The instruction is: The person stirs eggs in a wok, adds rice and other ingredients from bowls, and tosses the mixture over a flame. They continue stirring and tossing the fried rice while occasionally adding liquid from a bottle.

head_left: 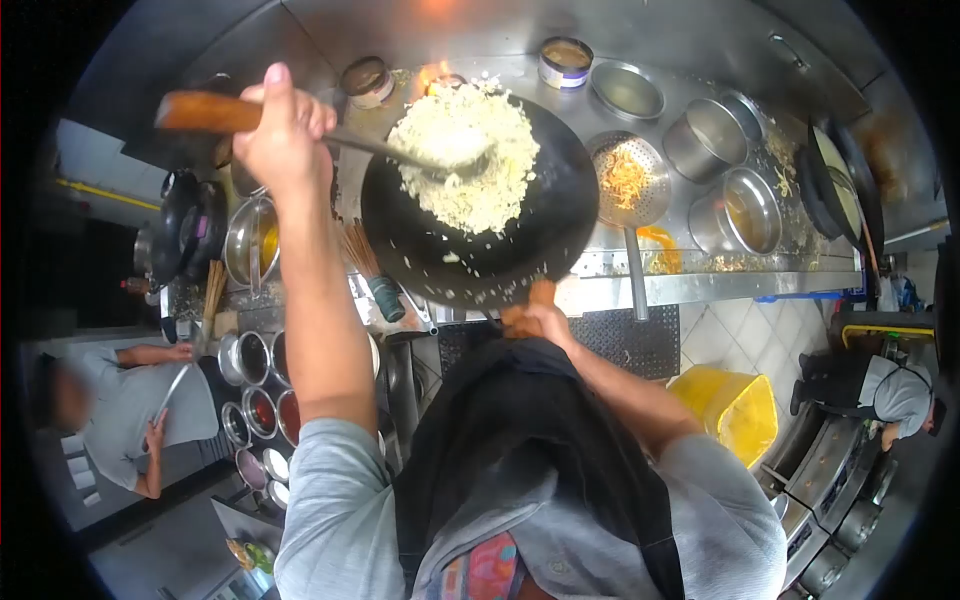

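My left hand is closed around the wooden handle of a long metal ladle. The ladle's metal end reaches into a heap of pale fried rice, which partly hides it. The rice fills the far side of a black wok, with loose grains scattered over the near wall. My right hand grips the wok's wooden handle at the near rim, close to my black apron. Flames show behind the wok.
Right of the wok, a perforated strainer holds orange shreds. Metal pots and a tin stand behind it. Round containers sit at left. A yellow bin is on the floor. Two people work at the sides.
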The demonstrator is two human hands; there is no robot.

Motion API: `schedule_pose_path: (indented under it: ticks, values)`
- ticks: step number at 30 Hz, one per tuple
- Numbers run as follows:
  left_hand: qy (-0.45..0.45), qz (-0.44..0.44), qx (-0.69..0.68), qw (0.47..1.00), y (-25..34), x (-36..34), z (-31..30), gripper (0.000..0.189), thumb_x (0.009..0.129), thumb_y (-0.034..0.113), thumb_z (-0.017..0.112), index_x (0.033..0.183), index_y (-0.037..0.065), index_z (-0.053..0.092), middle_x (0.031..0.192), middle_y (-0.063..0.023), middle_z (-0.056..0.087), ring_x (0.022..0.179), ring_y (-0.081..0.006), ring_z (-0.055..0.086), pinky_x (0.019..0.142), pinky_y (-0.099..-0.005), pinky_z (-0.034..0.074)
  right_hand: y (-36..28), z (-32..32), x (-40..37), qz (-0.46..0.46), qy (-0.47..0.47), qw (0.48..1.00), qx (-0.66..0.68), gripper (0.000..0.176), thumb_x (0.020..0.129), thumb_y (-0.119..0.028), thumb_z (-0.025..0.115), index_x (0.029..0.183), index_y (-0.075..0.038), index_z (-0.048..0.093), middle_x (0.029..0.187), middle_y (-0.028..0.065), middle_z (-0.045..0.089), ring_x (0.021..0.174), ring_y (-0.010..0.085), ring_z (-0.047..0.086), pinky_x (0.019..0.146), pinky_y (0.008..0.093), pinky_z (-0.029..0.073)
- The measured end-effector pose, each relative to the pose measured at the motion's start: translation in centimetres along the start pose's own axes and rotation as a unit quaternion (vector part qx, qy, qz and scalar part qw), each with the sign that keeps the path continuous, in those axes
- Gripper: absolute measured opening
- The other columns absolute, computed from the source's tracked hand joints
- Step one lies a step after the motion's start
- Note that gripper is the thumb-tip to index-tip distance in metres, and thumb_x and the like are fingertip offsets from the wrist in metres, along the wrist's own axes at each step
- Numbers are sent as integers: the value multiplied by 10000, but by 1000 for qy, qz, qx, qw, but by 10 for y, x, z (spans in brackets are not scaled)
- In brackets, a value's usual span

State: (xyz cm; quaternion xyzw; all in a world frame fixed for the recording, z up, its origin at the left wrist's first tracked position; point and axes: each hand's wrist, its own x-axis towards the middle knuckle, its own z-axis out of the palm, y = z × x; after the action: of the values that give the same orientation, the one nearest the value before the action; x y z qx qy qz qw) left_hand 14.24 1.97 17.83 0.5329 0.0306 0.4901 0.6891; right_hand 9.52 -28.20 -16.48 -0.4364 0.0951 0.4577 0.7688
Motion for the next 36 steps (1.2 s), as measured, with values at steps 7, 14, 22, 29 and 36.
schedule_pose_path:
  ticks: [7, 14, 22, 29, 36]
  values:
    - [45, 68, 129, 988, -126, -9, -23, 332, 975, 210, 644, 726, 70, 474, 513, -48, 477, 418, -147, 452, 421, -324, 429, -56, 78, 33, -5, 54, 998, -38, 215, 865, -252, 605, 913, -42, 599, 746, 90, 636, 587, 191, 612, 444, 348, 453]
    - [13, 3, 15, 1000, 12, 53, 33, 324, 965, 152, 632, 720, 110, 424, 543, 11, 380, 440, -112, 356, 441, -328, 350, -58, 69, -13, 21, 88, 995, 49, 362, 902, -212, 552, 1139, 60, 587, 999, 190, 677, 940, 315, 679, 858, 428, 572]
    - [-31, -44, 138, 989, -139, -5, 32, 280, 958, 134, 663, 736, 82, 502, 539, 20, 483, 408, -112, 428, 399, -297, 395, -81, 77, 141, 26, 86, 996, -8, 237, 890, -223, 558, 995, -20, 619, 928, 144, 726, 711, 235, 713, 391, 283, 439]
    - [-19, 25, 228, 973, -170, 21, -8, 322, 948, 238, 693, 719, 43, 578, 654, 20, 571, 607, -102, 546, 604, -292, 473, -73, 70, 149, -2, 85, 996, -27, 280, 904, -196, 524, 1030, 36, 616, 931, 168, 716, 689, 236, 696, 417, 297, 468]
    - [-40, 37, 134, 989, -135, 71, 44, 336, 953, 183, 685, 696, 72, 499, 520, 5, 467, 414, -96, 432, 402, -283, 374, -81, 79, 141, -25, 86, 996, -17, 278, 894, -205, 526, 999, 34, 623, 911, 156, 714, 603, 215, 647, 374, 285, 403]
